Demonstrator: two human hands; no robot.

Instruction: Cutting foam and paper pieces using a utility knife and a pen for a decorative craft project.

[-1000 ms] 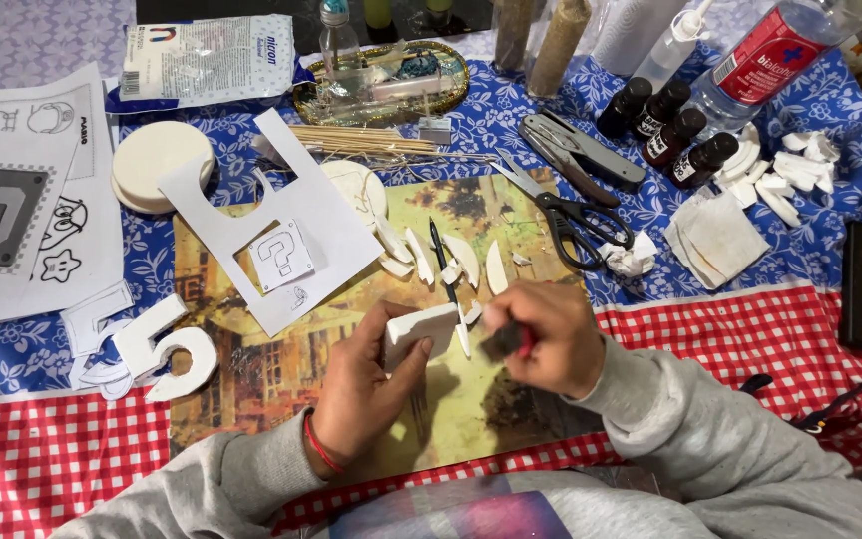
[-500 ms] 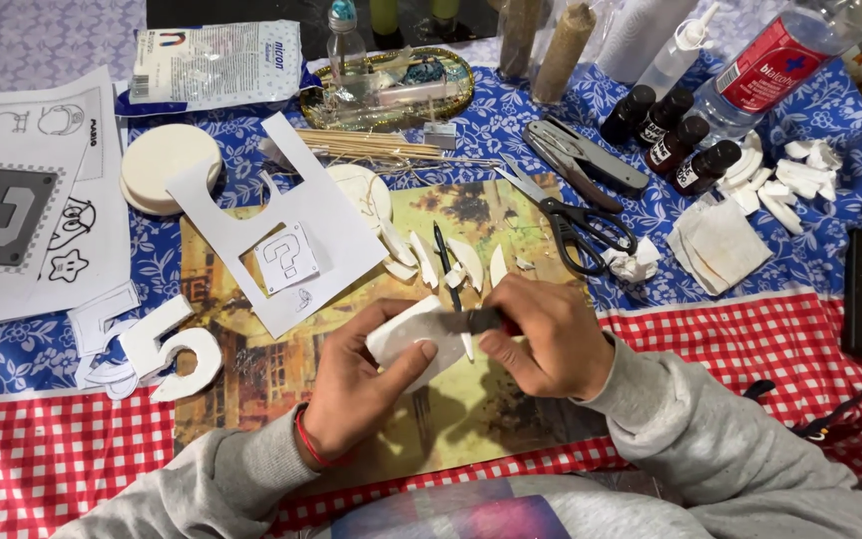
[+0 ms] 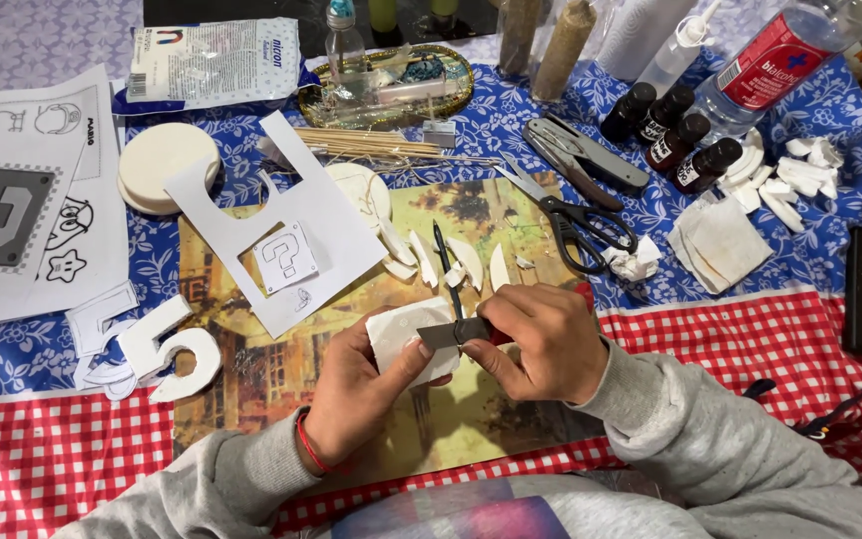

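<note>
- Picture mat (image 3: 281, 379) covers the patterned tablecloth (image 3: 52, 469).
- Left hand (image 3: 356, 394) grasps a white foam piece (image 3: 401, 334) over the mat.
- Right hand (image 3: 536, 339) pinches a knife blade (image 3: 446, 332) against that piece.
- Scissors (image 3: 576, 225) lie beyond the mat.

This looks like a home craft table, a hobby corner rather than a proper workshop. The worktop (image 3: 750, 329) wears household cloths, one blue and flowered, one red-checked, with a picture placemat (image 3: 251, 369) serving as a cutting board. Craft gear crowds it: black-handled scissors (image 3: 576, 225), small dark bottles (image 3: 670, 130), a bundle of wooden skewers (image 3: 371, 145), printed paper templates (image 3: 22, 200), a white cut-out numeral (image 3: 167, 349) and scattered white foam offcuts (image 3: 441, 260).
</note>
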